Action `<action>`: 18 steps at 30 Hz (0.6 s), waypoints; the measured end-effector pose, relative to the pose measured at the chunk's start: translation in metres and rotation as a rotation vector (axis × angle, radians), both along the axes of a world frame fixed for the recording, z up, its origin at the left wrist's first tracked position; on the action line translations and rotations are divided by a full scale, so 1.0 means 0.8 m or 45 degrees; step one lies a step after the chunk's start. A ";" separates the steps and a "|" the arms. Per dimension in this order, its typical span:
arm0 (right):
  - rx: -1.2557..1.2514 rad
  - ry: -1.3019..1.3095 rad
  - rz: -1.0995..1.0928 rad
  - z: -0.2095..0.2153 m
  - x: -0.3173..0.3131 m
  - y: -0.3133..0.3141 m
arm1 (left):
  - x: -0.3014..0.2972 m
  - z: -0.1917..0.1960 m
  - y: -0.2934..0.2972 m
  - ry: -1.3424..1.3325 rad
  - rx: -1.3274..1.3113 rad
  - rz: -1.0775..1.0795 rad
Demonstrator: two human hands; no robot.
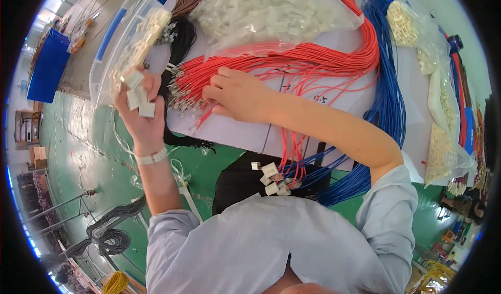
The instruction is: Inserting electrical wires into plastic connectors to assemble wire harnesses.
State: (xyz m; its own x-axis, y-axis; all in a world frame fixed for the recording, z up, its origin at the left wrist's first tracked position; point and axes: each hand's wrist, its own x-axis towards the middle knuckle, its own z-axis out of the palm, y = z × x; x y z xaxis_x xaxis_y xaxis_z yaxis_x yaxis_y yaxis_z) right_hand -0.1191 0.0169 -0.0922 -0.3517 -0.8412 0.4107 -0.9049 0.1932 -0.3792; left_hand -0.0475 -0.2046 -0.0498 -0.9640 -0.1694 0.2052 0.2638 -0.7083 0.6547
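Where red wires (318,56) spread, black handwriting (320,100)

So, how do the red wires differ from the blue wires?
Most red wires curve leftward across the table; most blue wires run beside them toward the near edge. The right hand is at the red wires' ends; the blue wires are away from it. Both are long strands.

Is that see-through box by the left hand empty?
Not empty: lots of white pieces lie heaped in the clear box. How deep they go, I cannot tell.
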 end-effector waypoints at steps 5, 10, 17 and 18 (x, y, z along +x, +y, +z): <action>-0.114 0.098 0.015 -0.014 0.007 0.003 | 0.038 -0.044 0.008 0.002 0.452 -0.191; -0.160 -0.770 -0.255 0.034 0.014 0.006 | 0.041 -0.051 0.003 -0.103 0.768 -0.328; -0.436 -0.743 -0.210 0.095 0.009 0.022 | 0.026 -0.043 0.029 -0.192 0.660 -0.368; -0.434 -0.746 -0.212 0.097 0.009 0.023 | 0.025 -0.039 0.037 -0.203 0.590 -0.353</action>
